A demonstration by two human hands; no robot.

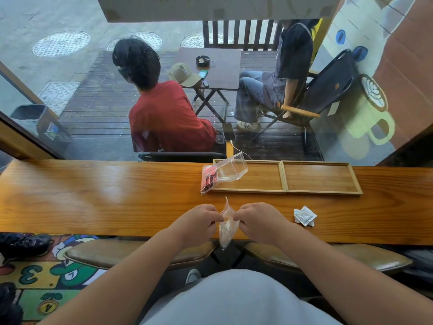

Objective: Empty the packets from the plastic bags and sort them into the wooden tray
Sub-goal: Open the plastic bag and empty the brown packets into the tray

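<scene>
Clear bag (225,227) pinched by both hands, at counter edge (117,234).

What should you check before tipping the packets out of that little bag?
1. Both hands hold the small bag: left hand, right hand: ok.
2. Bag mouth open: cannot tell.
3. Packets left inside: ok, white ones show.
4. Wooden tray compartments free: not ok, second bag lies over the left one's corner.
5. White packets on the counter sorted: not ok.
</scene>
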